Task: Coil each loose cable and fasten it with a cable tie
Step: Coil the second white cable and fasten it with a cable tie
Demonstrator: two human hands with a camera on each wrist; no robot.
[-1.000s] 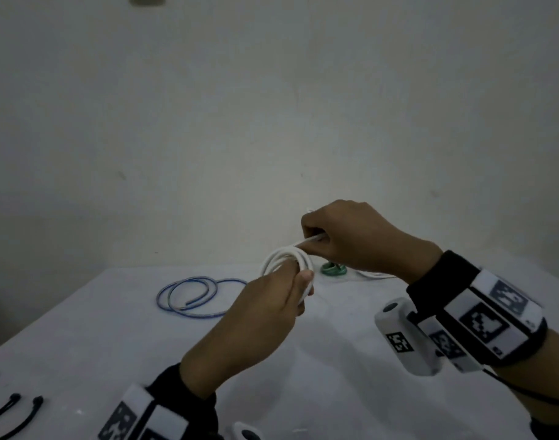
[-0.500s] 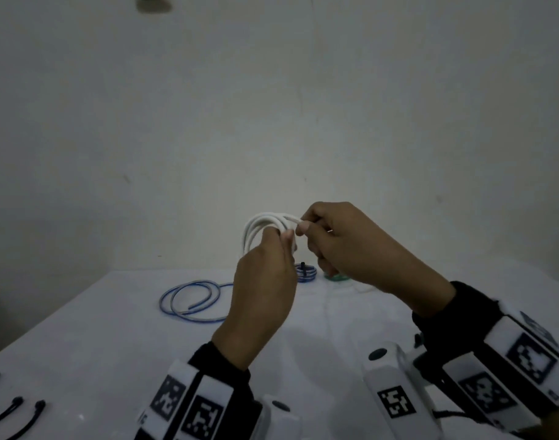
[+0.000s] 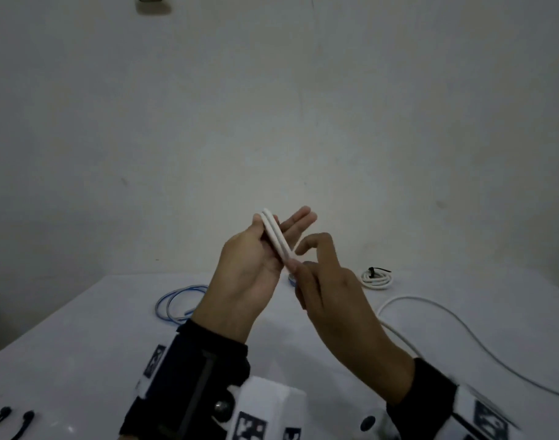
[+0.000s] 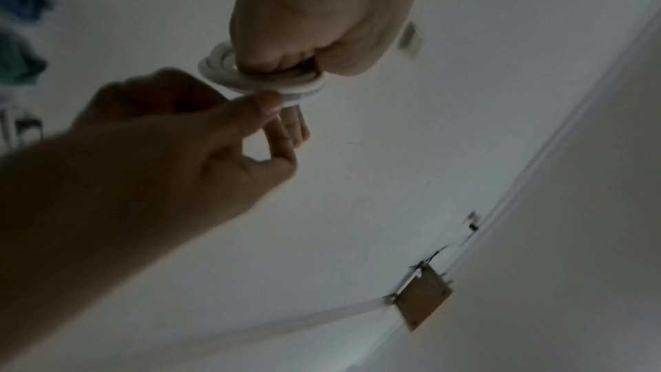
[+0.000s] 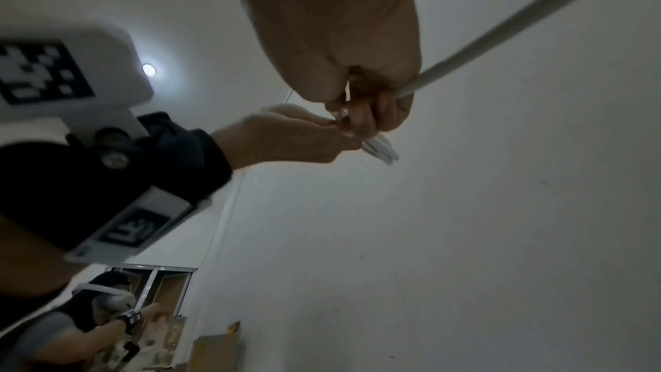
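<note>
A white cable coil (image 3: 275,238) is held up above the table, edge-on to the head view. My left hand (image 3: 282,223) grips it, thumb on the near side and two fingers straight behind it. In the left wrist view the coil (image 4: 229,78) sits under the left hand (image 4: 279,67). My right hand (image 3: 298,265) pinches the coil's lower end between thumb and forefinger, as the left wrist view shows for the right hand (image 4: 277,106). The cable's loose tail (image 3: 462,328) trails right across the table and runs past the right hand (image 5: 354,112) as the tail (image 5: 500,24).
On the white table (image 3: 81,344) lie a loose blue cable (image 3: 176,300), a white coil bound with a black tie (image 3: 376,278), and black cable ties (image 3: 5,417) at the near left edge. A small blue coil (image 3: 291,280) peeks out behind my hands.
Both hands have lifted the coil higher and turned it edge-on. My left fingers have straightened behind it, and my right hand has moved to the coil's lower end.
</note>
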